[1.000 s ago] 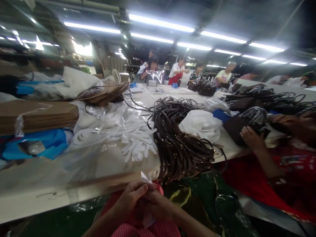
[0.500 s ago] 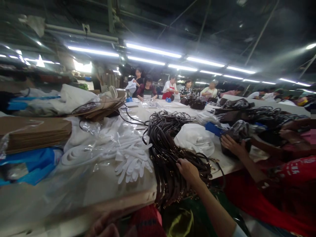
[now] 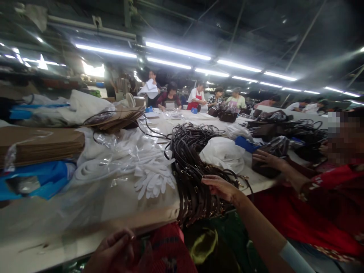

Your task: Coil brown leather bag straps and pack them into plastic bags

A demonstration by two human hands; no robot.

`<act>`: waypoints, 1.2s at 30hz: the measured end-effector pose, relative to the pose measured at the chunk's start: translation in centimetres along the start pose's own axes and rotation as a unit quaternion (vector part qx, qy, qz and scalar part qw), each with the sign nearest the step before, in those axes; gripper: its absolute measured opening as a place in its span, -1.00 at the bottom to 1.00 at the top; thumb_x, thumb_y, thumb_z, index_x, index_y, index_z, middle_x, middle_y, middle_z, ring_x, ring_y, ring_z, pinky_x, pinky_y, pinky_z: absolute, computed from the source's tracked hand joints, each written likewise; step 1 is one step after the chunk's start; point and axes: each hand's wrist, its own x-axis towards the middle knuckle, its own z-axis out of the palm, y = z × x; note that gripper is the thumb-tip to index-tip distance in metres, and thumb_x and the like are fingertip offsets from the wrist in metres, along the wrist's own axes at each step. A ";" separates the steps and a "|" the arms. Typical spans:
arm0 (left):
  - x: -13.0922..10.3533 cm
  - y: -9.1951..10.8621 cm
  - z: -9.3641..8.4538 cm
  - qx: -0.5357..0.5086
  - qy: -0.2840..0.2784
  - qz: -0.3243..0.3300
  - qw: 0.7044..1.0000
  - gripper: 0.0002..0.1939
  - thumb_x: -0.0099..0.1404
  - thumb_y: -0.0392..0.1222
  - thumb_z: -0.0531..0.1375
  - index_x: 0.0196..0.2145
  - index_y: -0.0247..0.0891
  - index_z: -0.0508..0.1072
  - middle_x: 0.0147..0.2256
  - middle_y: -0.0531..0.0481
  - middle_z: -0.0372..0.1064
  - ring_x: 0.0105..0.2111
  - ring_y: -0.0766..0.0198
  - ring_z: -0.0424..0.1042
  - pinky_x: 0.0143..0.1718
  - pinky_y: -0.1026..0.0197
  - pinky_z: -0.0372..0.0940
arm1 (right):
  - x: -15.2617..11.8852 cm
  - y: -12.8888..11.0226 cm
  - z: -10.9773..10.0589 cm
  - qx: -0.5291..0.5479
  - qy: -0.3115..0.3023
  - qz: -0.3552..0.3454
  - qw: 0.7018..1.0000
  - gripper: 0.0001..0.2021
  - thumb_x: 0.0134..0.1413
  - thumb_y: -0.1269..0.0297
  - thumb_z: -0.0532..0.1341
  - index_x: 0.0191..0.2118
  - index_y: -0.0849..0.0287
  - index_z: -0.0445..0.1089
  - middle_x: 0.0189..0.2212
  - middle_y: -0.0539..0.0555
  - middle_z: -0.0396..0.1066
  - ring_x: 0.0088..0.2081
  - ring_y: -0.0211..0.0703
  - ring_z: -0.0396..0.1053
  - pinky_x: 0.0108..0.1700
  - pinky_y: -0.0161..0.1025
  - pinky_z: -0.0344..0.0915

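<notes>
A large bundle of dark straps with gold-coloured clasps (image 3: 190, 170) hangs over the table's front edge. Over its right side is my right hand (image 3: 220, 187), fingers stretched out to the left above the straps; nothing shows in its grasp. My left hand (image 3: 115, 246) is low in the view, before the table edge, with its fingers curled together. Whatever it may hold is too dark and small to name. Left of the straps lies a pile of white gloves (image 3: 155, 180), and on their right sits a white bundle (image 3: 223, 153).
Brown card sheets (image 3: 40, 146) and a blue plastic package (image 3: 36, 180) lie on the left of the table (image 3: 113, 208). At right, a person in red (image 3: 321, 201) reaches toward a dark bag (image 3: 264, 167). Several people work at the far side.
My left hand has risen further into view at the bottom. My right hand has lifted slightly, its fingers straighter. The person at right has leaned into view, a hand raised off the dark bag.
</notes>
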 end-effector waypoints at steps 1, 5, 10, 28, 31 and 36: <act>0.1 0.5 0.7 0.009 -0.020 0.001 1.000 -0.57 -0.09 0.11 0.48 -0.46 -0.29 0.52 -0.67 0.02 0.39 -0.67 0.32 0.29 -0.59 0.33 0.15 | -0.6 -0.3 0.7 0.034 -0.015 0.004 0.999 -0.60 -0.25 0.03 0.47 -0.40 0.21 0.39 -0.50 -0.01 0.39 -0.55 -0.34 0.26 -0.52 -0.37 0.17; 0.4 2.8 4.5 0.102 -0.090 0.034 0.990 -0.62 0.07 0.10 0.39 -0.52 -0.30 0.51 -0.32 -0.14 0.54 -0.28 0.12 0.47 -0.25 0.21 0.30 | -2.2 -0.6 4.9 0.125 -0.065 0.030 0.989 -0.54 -0.23 -0.05 0.46 -0.37 0.22 0.38 -0.47 0.01 0.44 -0.63 -0.46 0.13 -0.64 -0.48 -0.04; 0.9 3.7 8.8 0.214 -0.225 0.095 0.946 -0.66 0.19 0.08 0.29 -0.51 -0.28 0.54 -0.09 -0.19 0.46 0.02 0.01 0.32 0.01 0.14 0.17 | -2.1 -0.8 9.1 0.204 -0.077 0.022 0.976 -0.56 -0.29 0.01 0.51 -0.40 0.20 0.38 -0.51 -0.02 0.47 -0.66 -0.47 0.10 -0.67 -0.48 -0.07; 1.3 -0.1 6.6 0.104 -0.225 0.018 0.969 -0.55 0.14 0.18 0.30 -0.49 -0.34 0.50 -0.53 0.03 0.35 -0.53 0.37 0.23 -0.44 0.30 0.11 | -3.4 -0.3 11.6 0.168 -0.076 -0.013 0.983 -0.63 -0.18 0.01 0.47 -0.33 0.16 0.47 -0.40 0.05 0.53 -0.48 -0.26 0.38 -0.46 -0.35 0.30; 1.2 0.0 6.7 0.086 -0.212 0.027 0.973 -0.57 0.12 0.15 0.32 -0.52 -0.34 0.51 -0.58 0.07 0.29 -0.56 0.39 0.20 -0.46 0.31 0.10 | -3.9 -0.1 12.4 0.170 -0.135 0.015 0.976 -0.65 -0.12 -0.01 0.43 -0.32 0.16 0.49 -0.33 0.08 0.53 -0.33 -0.17 0.45 -0.35 -0.30 0.38; 0.6 1.5 7.7 0.152 -0.205 0.086 0.963 -0.70 0.13 0.03 0.34 -0.40 -0.29 0.64 -0.33 -0.08 0.49 -0.33 0.24 0.37 -0.25 0.25 0.22 | -4.9 -0.3 13.6 0.061 -0.179 0.061 0.980 -0.52 -0.04 -0.22 0.29 -0.29 0.16 0.47 -0.25 0.17 0.54 -0.30 -0.04 0.49 -0.27 -0.14 0.40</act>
